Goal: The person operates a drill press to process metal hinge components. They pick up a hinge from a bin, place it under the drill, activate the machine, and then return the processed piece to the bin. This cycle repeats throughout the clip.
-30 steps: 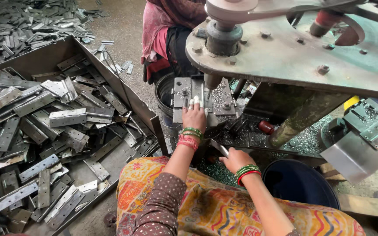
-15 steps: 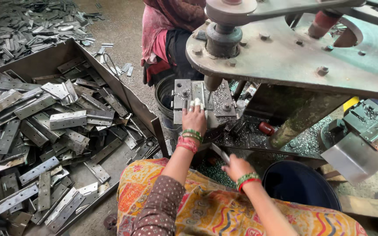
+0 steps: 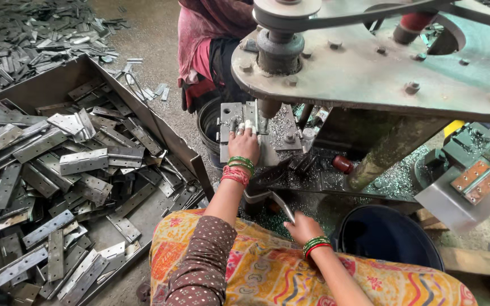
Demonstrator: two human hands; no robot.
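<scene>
Both your hands work: left hand point(image 3: 244, 144) presses fingers flat on the drill plate point(image 3: 256, 131); right hand point(image 3: 301, 228) pinches a metal strip point(image 3: 282, 205) (now drawn lower, nearer your lap).

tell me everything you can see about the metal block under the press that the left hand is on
The metal block is a grey steel fixture, roughly square, lying flat under the machine's spindle. Its top shows holes, bolt heads and a scatter of bright metal shavings. The left hand rests on its middle, fingers pointing toward the spindle and pressing on something pale that is too hidden to identify. A dark round tub sits just beside its left edge.
</scene>
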